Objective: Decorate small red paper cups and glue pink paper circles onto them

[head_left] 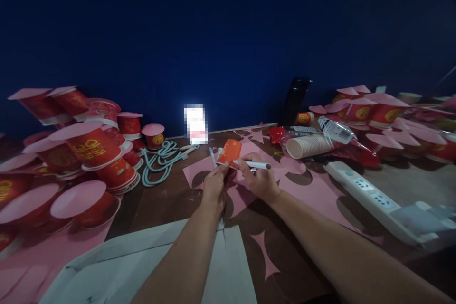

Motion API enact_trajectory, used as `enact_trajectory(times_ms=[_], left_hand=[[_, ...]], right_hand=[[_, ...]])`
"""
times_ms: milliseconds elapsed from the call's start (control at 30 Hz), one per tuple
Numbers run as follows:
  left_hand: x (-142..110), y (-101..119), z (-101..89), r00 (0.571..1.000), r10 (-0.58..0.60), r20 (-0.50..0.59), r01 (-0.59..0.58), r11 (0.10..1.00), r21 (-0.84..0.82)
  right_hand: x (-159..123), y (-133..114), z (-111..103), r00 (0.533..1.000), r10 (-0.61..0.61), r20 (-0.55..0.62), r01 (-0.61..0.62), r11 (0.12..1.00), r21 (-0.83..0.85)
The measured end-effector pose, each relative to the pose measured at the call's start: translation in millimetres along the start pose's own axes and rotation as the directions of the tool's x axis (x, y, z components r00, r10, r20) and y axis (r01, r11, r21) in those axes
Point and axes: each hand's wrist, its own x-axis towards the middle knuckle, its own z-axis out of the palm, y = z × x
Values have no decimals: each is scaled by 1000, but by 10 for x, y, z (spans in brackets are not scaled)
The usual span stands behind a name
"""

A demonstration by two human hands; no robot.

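My left hand (215, 186) is closed on the near end of an orange-red paper cup (230, 151), which is tilted over the table and carries a faint gold mark. In my right hand (262, 178) is a white marker (258, 165), its dark end pointing right and its other end close to the cup's near edge. My fingers partly hide where marker and cup come together, so I cannot tell if they touch. Beyond the left hand, a second slim pen (213, 156) lies beside the cup. Pink paper (245, 194) with round cut-outs spreads beneath both hands.
Red cups topped with pink discs crowd the left (94, 145) and right (359, 113). A lit phone (194, 124) stands at the wall beside a coiled cable (156, 164). To the right are bagged paper cups (309, 146) and a power strip (370, 199); white cardboard (142, 266) lies in front.
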Motion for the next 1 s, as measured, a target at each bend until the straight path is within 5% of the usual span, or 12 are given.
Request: enact_trajectory(times_ms=[1000], left_hand=[[5,17,-7,999,-39,-22,38,999,-22]], right_hand=[[-9,-18,15,995,-9,-102,13,999,39]])
